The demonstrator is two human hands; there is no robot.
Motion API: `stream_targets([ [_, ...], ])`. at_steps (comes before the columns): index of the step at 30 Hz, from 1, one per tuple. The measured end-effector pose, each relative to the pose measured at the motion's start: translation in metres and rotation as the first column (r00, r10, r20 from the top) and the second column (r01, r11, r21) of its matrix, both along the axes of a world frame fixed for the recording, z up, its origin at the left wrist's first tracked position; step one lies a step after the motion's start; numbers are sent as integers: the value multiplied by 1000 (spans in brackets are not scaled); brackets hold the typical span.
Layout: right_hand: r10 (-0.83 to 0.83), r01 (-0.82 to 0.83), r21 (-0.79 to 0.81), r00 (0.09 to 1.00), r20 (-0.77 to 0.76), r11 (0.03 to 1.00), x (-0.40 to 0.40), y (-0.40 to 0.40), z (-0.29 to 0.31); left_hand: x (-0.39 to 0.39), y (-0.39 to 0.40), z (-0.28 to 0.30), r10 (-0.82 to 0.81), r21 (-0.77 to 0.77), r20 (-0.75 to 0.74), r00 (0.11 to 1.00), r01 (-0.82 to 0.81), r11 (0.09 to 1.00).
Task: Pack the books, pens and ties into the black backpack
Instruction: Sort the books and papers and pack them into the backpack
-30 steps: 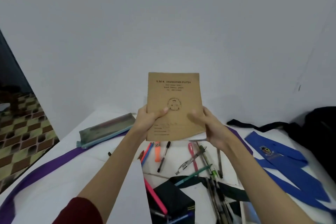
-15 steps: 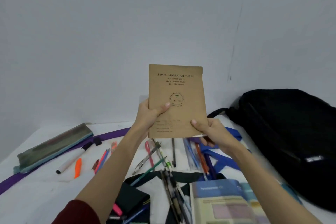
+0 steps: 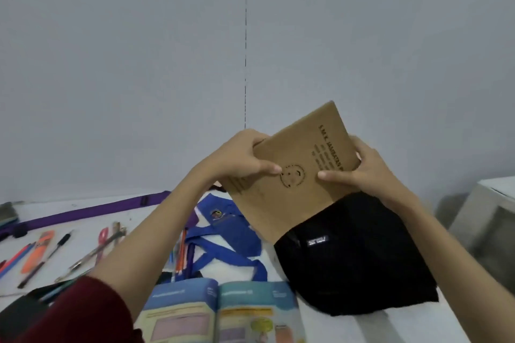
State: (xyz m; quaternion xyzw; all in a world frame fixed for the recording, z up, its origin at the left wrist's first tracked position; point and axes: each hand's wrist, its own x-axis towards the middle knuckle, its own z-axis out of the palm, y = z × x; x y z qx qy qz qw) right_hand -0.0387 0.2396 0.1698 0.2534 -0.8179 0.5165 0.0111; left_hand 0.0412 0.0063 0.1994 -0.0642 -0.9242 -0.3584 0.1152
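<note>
I hold a brown exercise book (image 3: pixel 289 189) in the air, tilted to the right, its lower corner over the black backpack (image 3: pixel 359 256). My left hand (image 3: pixel 239 159) grips its left edge and my right hand (image 3: pixel 362 172) grips its right edge. The backpack lies on the white table at the right. A blue tie (image 3: pixel 223 234) lies left of the backpack. Several pens (image 3: pixel 41 253) are spread on the table at the left, and more pens (image 3: pixel 181 253) lie by the tie. An open textbook (image 3: pixel 220 312) lies at the front.
A purple strap (image 3: pixel 92 213) runs along the back of the white table (image 3: pixel 83 228). A dark pouch (image 3: pixel 19 312) lies at the front left, partly behind my sleeve. A grey box (image 3: pixel 485 220) stands at the far right. A plain wall rises behind.
The view has swung right, bringing the backpack under the book. The brown book has tilted from upright to slanting right, and both hands have shifted with it toward the backpack.
</note>
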Motion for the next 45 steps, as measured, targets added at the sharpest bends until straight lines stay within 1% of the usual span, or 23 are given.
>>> stream_targets([
  [2, 117, -123, 46, 986, 115, 991, -8, 27, 8, -13, 28, 3, -17, -102, 8, 1000, 18, 995],
  [4, 203, -208, 7, 959, 197, 978, -18, 52, 5, -28, 52, 4, -13, -188, -8, 1000, 11, 982],
  [8, 222, -215, -55, 948, 227, 975, -37, 80, -8, -56, 82, -13, 47, -381, -148, 988, -101, 919],
  [10, 181, -166, -79, 953, 242, 983, -46, 91, -16, -67, 86, -31, 76, -299, -188, 979, -130, 945],
  [12, 135, -103, -129, 953, 272, 986, -56, 102, -26, -71, 85, -51, 115, -173, -309, 944, -175, 969],
  [14, 91, -12, -239, 942, 324, 971, -67, 115, -35, -64, 91, -71, 151, -71, -470, 870, -208, 976],
  [15, 74, 36, -296, 933, 352, 955, -71, 119, -38, -58, 94, -83, 131, -66, -469, 873, -183, 981],
  [16, 58, 82, -344, 924, 377, 936, -75, 124, -41, -50, 99, -94, 77, -95, -403, 912, -126, 987],
  [18, 46, 151, -425, 907, 420, 893, -82, 128, -45, -34, 108, -115, -49, -256, -94, 994, 23, 966],
  [20, 62, 182, -477, 890, 452, 860, -89, 129, -48, -22, 111, -135, -106, -369, 167, 980, 162, 915],
  [22, 87, 185, -502, 878, 470, 845, -92, 126, -50, -16, 112, -146, -109, -354, 234, 966, 189, 916],
  [28, 198, 95, -532, 862, 467, 842, -96, 117, -56, -11, 111, -154, -145, -351, 264, 954, 235, 906],
  [29, 220, 73, -537, 859, 461, 840, -96, 117, -57, -11, 110, -157, -145, -323, 215, 966, 210, 923],
  [31, 284, 10, -544, 844, 455, 839, -95, 119, -60, -12, 108, -159, -63, -159, 124, 990, 83, 984],
  [34, 421, -132, -538, 783, 459, 832, -94, 124, -64, -23, 99, -153, 174, 104, 135, 975, -189, 977],
  [35, 445, -185, -501, 763, 469, 846, -94, 126, -66, -31, 92, -151, 253, 232, 186, 949, -293, 928],
  [36, 452, -228, -453, 751, 482, 862, -95, 128, -68, -40, 85, -149, 310, 381, 255, 916, -390, 838],
  [38, 463, -305, -366, 729, 504, 879, -95, 131, -70, -55, 70, -141, 338, 620, 409, 848, -530, 578],
  [40, 450, -353, -279, 711, 541, 893, -93, 133, -70, -66, 60, -129, 313, 722, 469, 826, -562, 404],
  [41, 438, -369, -239, 705, 558, 898, -92, 134, -69, -72, 57, -122, 308, 742, 473, 825, -562, 366],
  [43, 406, -378, -179, 696, 591, 908, -90, 137, -71, -78, 56, -101, 271, 763, 460, 845, -533, 366],
  [44, 382, -368, -156, 697, 607, 917, -90, 139, -73, -79, 58, -87, 253, 766, 413, 875, -484, 423],
  [45, 359, -353, -139, 701, 616, 925, -89, 142, -75, -78, 60, -71, 252, 734, 328, 911, -413, 539],
])
